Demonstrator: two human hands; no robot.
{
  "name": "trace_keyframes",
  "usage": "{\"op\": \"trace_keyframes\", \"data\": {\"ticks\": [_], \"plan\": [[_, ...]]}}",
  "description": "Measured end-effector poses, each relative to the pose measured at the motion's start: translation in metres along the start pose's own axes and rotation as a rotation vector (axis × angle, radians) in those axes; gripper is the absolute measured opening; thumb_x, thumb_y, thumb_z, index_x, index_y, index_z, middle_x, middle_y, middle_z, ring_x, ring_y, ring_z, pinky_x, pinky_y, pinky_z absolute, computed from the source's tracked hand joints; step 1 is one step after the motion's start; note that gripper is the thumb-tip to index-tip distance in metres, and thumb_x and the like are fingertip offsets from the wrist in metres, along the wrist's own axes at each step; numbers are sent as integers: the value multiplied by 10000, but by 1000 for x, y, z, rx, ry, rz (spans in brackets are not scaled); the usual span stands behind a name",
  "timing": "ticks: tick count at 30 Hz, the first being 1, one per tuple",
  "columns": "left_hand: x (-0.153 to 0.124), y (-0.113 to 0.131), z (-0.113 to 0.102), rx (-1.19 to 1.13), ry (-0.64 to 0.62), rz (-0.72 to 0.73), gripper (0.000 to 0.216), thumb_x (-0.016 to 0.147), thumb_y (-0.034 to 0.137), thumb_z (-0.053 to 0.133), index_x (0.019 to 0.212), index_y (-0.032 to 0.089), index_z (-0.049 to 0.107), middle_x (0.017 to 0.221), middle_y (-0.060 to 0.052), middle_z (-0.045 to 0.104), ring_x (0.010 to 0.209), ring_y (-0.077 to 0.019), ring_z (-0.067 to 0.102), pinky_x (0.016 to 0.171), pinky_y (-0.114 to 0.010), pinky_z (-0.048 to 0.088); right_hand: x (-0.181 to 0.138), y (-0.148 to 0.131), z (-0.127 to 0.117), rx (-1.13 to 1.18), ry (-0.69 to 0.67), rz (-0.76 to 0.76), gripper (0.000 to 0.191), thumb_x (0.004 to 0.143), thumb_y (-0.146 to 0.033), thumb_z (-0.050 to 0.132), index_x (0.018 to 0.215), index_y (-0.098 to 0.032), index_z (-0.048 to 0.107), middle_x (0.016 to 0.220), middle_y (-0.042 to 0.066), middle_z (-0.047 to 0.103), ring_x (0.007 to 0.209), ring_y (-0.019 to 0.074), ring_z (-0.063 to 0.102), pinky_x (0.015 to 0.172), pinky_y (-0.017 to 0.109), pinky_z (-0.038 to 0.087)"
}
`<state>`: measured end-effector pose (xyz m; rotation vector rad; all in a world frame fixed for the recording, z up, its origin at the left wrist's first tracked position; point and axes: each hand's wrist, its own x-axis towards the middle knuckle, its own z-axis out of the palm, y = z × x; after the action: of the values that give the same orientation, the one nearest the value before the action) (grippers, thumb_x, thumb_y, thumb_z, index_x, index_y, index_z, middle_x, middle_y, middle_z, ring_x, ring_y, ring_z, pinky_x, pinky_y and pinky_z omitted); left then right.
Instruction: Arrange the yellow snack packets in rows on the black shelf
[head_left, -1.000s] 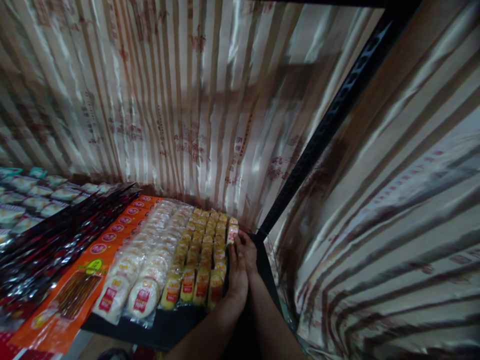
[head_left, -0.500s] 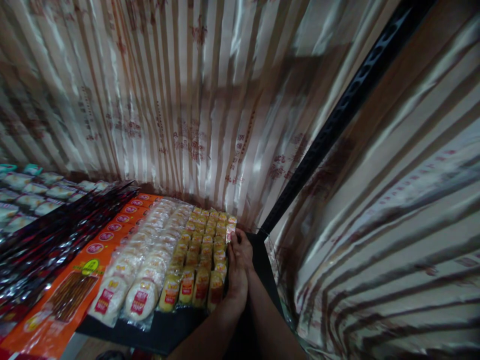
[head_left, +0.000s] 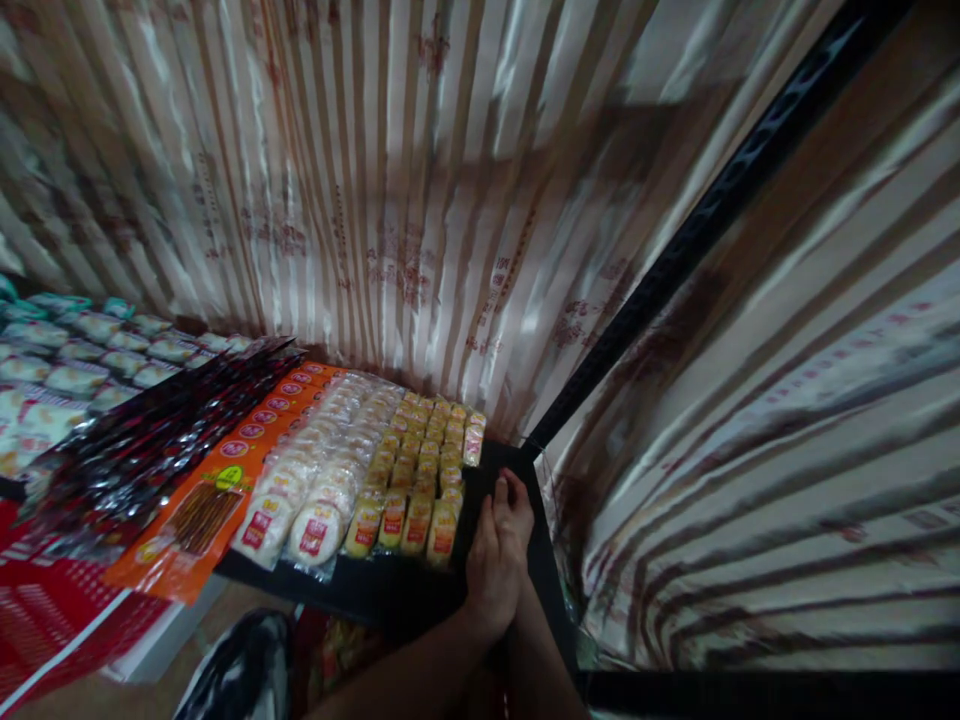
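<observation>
In the head view, the left hand [head_left: 491,575] and right hand [head_left: 517,515] lie against each other over the right end of a black shelf [head_left: 360,590], fingers pointing away toward the back corner; the left fingers look fairly straight and close together, the right ones slightly bent. No object shows in either grip, but the hands overlap so much that I can't make out whether something small is hidden between them, nor whether they rest on the board. The nearest goods are the yellow packets [head_left: 442,530], just to the left of the hands and apart from them, packed in four rows running from the front edge toward the curtain [head_left: 450,200]. As a judgement, those four rows look done: they reach the front, and their front packets stand nearly level with one another. To their right, a further column seems barely started, with a pale-labelled packet [head_left: 474,440] near its back end, beyond the fingertips and not touching them; its front portion appears left to fill, if it is meant to match. The goods farther left look laid out already: white round packets [head_left: 315,535] in two rows, then orange bags [head_left: 180,530] overlapping in a line, then dark shiny packets [head_left: 165,440] fanned less neatly beside them
</observation>
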<state>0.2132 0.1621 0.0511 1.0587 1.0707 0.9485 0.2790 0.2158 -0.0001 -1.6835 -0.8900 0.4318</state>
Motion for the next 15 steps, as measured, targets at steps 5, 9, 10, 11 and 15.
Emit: {"op": "trace_keyframes", "data": {"ticks": [5, 9, 10, 11, 15], "plan": [[-78, -34, -27, 245, -37, 105, 534, 869, 357, 320, 1353, 135, 366, 1403, -80, 393, 1289, -219, 352, 1099, -310, 237, -81, -16, -31, 102, -6, 32, 470, 784, -512, 434, 1071, -159, 552, 1085, 116, 629, 953, 201, 590, 795, 292, 453], [-142, -52, -67, 288, -208, 188, 512, 898, 389, 291, 1361, 181, 352, 1378, -66, 429, 1230, -217, 422, 1046, -309, 308, -160, -10, -52, 37, -77, 66, 444, 799, -509, 407, 1055, -185, 569, 987, 90, 678, 922, 207, 611, 804, 322, 461], [-155, -58, -78, 314, -247, 175, 507, 897, 392, 304, 1354, 182, 361, 1360, -73, 450, 1207, -219, 444, 1036, -310, 316, -178, -3, -56, -7, -110, 90, 432, 806, -500, 398, 1059, -199, 577, 990, 77, 681, 934, 207, 612, 836, 331, 451], [-166, -64, -89, 358, -266, 149, 503, 895, 397, 315, 1344, 177, 374, 1331, -86, 479, 1180, -220, 467, 1031, -316, 317, -194, 5, -58, -44, -160, 101, 415, 798, -491, 413, 1041, -205, 592, 994, 74, 682, 936, 211, 615, 843, 336, 452], [-187, -93, -126, 479, -294, 32, 423, 895, 411, 302, 1092, 178, 595, 1058, -109, 641, 971, -225, 580, 921, -344, 407, -237, 45, -60, -174, -422, 132, 360, 754, -422, 455, 962, -202, 649, 960, 86, 694, 890, 246, 636, 822, 383, 472]]}}
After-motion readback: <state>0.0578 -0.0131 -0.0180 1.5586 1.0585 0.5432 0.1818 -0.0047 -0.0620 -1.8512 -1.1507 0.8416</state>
